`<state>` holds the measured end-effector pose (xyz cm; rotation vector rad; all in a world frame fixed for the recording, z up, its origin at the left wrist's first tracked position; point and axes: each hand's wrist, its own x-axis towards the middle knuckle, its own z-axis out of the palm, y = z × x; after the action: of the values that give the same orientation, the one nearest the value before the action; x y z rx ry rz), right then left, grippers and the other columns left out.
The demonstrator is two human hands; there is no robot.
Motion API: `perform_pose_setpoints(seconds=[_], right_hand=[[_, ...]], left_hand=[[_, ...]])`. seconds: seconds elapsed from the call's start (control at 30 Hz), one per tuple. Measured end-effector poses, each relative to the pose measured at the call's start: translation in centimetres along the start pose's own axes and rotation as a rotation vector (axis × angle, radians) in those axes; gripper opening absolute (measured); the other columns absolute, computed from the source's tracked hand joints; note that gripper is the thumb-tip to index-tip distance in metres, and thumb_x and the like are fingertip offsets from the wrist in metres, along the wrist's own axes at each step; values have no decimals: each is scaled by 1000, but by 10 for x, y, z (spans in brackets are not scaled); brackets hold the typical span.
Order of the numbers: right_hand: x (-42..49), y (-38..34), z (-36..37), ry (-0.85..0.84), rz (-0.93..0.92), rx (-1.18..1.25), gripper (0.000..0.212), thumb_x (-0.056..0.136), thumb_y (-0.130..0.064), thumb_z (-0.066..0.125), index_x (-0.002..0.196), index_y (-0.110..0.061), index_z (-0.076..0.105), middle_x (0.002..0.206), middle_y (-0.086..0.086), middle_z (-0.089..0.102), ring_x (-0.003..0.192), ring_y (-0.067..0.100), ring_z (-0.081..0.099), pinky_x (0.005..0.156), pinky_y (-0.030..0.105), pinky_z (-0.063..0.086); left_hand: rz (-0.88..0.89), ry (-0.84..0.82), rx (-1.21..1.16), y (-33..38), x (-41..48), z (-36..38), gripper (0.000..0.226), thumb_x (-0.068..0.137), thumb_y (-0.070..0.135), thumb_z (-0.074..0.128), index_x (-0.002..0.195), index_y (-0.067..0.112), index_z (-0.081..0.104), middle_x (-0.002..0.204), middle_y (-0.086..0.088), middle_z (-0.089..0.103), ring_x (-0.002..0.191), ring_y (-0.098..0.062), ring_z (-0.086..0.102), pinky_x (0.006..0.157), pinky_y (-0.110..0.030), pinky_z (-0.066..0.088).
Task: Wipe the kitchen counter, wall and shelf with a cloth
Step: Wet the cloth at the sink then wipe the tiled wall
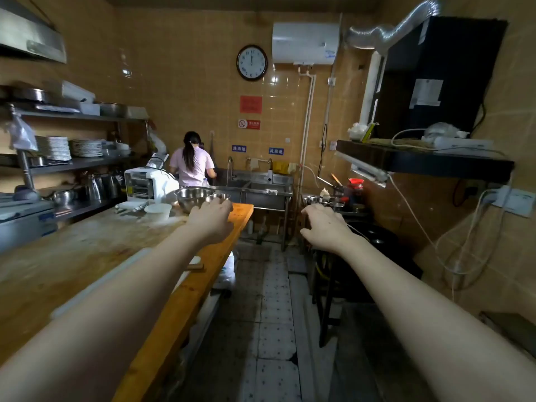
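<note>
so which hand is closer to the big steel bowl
Left. The left hand is by the near rim of the steel bowl; the right hand is over the aisle, off to its right.

Only the person's two arms are in view. The left forearm (pixel 130 285) and right forearm (pixel 420 285) are bare along all that shows. They are smooth, look broad near the camera and taper away from it. The left grip (pixel 213 217) and right grip (pixel 324 224) are bare too, seen from the back, with the knuckles as low ridges. The fingers (pixel 224 203) are mostly hidden and slightly blurred, so the nails cannot be made out.
</note>
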<state>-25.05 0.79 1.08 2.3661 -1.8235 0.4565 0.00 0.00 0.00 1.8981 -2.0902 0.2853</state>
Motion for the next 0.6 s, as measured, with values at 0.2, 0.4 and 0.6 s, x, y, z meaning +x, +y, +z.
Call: perform_pose_setpoints(seconds=[0.2,0.4,0.6], right_hand=[[25,-29,27,-7,38,-15,55,89,-26,54,141,-16,36,143,9,42,131,30,38,107,47,31],[41,-46,65,-64,-12,-98,57,91,-24,53,143,-20,31,146,5,35,136,27,31,110,46,25],[59,-46,90,-104,16,-59,61,91,-25,52,146,-22,26,150,3,32,137,26,31,111,46,25]], left_hand=[[38,-7,4,-43,21,11,45,91,30,50,134,20,38,139,-9,43,125,-30,44,100,-46,37],[37,12,-52,-71,48,44,36,90,30,51,125,23,44,131,-6,49,122,-30,47,94,-44,43],[84,-3,-82,-78,69,73,34,90,33,51,123,24,45,127,-6,50,106,-27,55,82,-40,45]])
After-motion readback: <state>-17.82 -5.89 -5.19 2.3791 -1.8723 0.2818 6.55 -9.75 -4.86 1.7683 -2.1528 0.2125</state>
